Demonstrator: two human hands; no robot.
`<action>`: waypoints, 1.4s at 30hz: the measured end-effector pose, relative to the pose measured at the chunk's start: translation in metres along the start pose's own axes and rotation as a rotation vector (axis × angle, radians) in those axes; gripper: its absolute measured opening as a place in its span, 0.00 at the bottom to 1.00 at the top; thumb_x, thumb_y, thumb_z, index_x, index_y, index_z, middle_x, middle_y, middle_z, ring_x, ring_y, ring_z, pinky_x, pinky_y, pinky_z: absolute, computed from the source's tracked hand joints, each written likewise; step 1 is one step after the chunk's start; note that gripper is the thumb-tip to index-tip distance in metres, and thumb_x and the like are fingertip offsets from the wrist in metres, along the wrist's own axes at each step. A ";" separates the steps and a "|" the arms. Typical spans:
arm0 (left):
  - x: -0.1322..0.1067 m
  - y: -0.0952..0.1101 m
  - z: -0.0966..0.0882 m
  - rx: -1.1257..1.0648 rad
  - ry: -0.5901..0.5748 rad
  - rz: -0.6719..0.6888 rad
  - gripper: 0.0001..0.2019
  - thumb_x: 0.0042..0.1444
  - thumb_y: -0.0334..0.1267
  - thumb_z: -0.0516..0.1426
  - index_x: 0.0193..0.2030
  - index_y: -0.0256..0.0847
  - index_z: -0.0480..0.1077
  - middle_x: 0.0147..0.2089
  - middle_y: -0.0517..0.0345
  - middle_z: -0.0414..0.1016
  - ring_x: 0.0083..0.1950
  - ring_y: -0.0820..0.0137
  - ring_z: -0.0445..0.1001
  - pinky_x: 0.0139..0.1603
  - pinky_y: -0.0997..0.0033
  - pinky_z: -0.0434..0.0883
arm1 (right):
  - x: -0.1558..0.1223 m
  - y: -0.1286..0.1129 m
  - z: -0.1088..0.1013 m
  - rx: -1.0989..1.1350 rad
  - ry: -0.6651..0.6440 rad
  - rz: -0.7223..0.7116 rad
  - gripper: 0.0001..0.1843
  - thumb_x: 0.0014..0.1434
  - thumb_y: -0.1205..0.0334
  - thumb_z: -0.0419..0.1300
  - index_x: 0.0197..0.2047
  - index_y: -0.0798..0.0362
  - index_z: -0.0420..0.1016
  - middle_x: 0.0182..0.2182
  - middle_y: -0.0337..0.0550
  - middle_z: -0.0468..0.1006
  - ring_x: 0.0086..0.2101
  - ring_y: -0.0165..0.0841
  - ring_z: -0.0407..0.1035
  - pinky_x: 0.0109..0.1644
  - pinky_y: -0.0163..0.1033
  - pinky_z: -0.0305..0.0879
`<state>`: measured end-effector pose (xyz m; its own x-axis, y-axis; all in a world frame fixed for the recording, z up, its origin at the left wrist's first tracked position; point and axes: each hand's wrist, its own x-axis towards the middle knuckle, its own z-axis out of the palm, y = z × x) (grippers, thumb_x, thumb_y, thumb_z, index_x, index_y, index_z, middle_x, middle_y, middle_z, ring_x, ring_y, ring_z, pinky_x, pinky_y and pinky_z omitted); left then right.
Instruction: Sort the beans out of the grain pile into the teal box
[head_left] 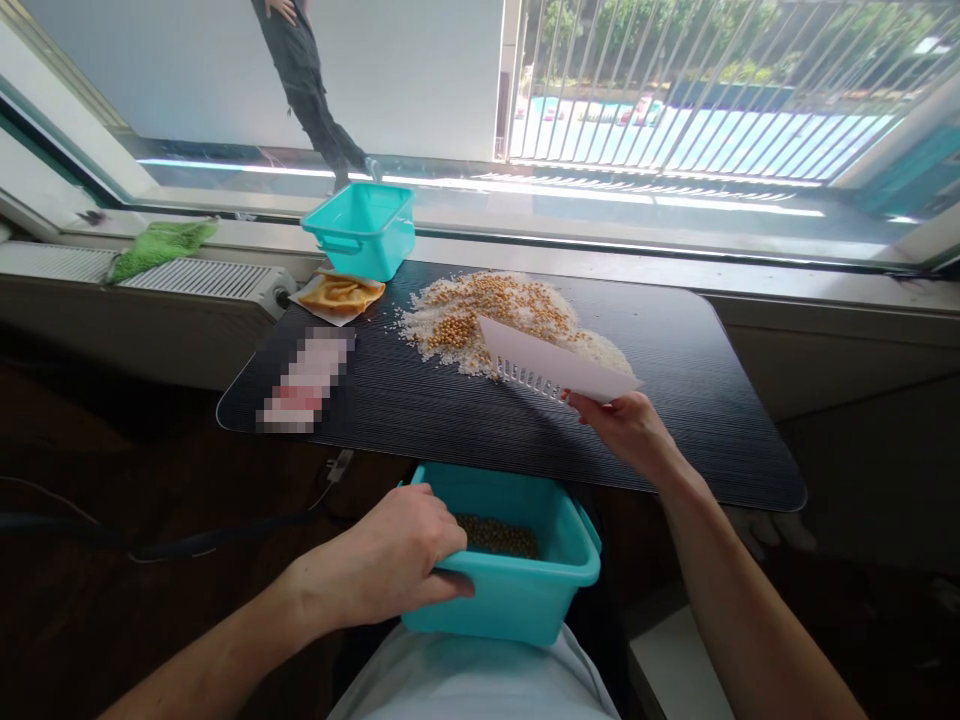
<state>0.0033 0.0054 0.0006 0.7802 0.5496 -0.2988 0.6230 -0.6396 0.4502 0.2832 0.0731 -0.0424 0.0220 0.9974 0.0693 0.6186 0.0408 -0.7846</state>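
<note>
My left hand (401, 555) grips the near left rim of a teal plastic tub (525, 590) held at my lap, just below the table's front edge. Several brownish beans (499, 537) lie in its bottom. My right hand (626, 425) pinches a white slotted scoop (551, 368) tilted over the dark table (450, 420). The scoop's toothed edge sits at the near side of a heap of white rice mixed with yellow beans (499, 320).
A second teal tub (361, 228) stands at the table's far left, beside a folded yellow cloth (341, 293) on paper. A green cloth (159, 247) lies on the radiator. A window with a railing runs behind, and a person's legs (307, 85) show there.
</note>
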 end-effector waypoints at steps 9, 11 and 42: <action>0.001 -0.002 0.000 -0.022 -0.003 -0.007 0.14 0.52 0.41 0.63 0.22 0.38 0.66 0.24 0.63 0.71 0.30 0.70 0.70 0.42 0.71 0.62 | -0.012 -0.010 -0.003 0.097 -0.095 -0.052 0.16 0.53 0.53 0.61 0.39 0.55 0.81 0.31 0.41 0.81 0.33 0.38 0.74 0.33 0.37 0.69; 0.000 -0.002 0.000 -0.029 -0.001 -0.001 0.14 0.52 0.41 0.63 0.22 0.39 0.66 0.23 0.64 0.71 0.30 0.71 0.70 0.41 0.71 0.62 | -0.012 -0.012 0.004 0.114 -0.149 -0.072 0.17 0.54 0.53 0.60 0.41 0.55 0.80 0.32 0.41 0.81 0.34 0.38 0.74 0.34 0.37 0.70; -0.013 -0.011 0.003 -0.010 0.045 -0.058 0.14 0.52 0.42 0.62 0.22 0.39 0.67 0.24 0.63 0.71 0.29 0.71 0.68 0.39 0.70 0.60 | 0.007 0.000 0.003 0.086 -0.100 -0.027 0.18 0.54 0.49 0.59 0.38 0.55 0.80 0.32 0.43 0.81 0.32 0.37 0.73 0.34 0.38 0.69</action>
<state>-0.0139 0.0035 -0.0029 0.7395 0.6093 -0.2862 0.6661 -0.6009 0.4418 0.2817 0.0802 -0.0439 -0.0749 0.9966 0.0330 0.5483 0.0688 -0.8334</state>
